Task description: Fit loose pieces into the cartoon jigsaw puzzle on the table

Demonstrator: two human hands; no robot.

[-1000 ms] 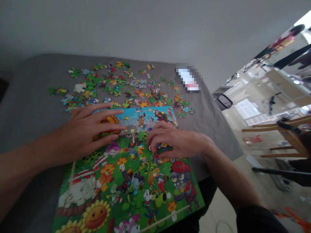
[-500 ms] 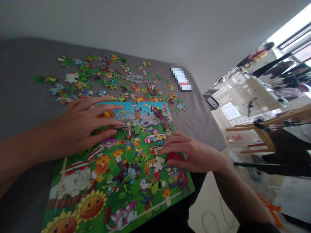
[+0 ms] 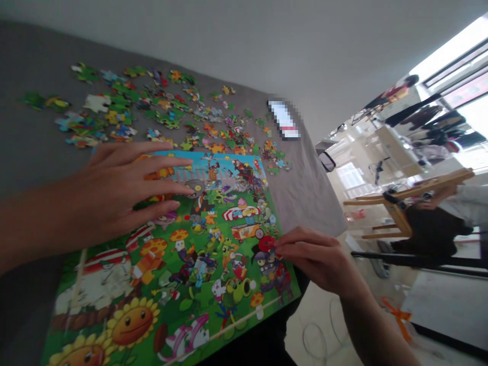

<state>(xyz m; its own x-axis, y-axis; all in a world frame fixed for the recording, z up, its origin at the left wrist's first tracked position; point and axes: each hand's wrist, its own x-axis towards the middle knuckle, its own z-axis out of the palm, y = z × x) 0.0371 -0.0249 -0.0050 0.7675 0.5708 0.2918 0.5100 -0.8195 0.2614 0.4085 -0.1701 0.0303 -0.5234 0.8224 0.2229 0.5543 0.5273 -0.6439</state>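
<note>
The left hand [image 3: 114, 188] lies flat, its fingers [image 3: 163, 185] spread and gripping nothing, across the upper part of a green-and-blue cartoon jigsaw puzzle [image 3: 213, 264], which sits on a grey cloth-covered surface [image 3: 30, 51]. The right hand [image 3: 316, 259] curls its fingers [image 3: 293, 249] together near the puzzle's right edge (whether they pinch a small red piece, I cannot tell). Loose multicoloured jigsaw pieces [image 3: 171, 112] lie scattered beyond it; a light, flat palm keeps joined sections from shifting
</note>
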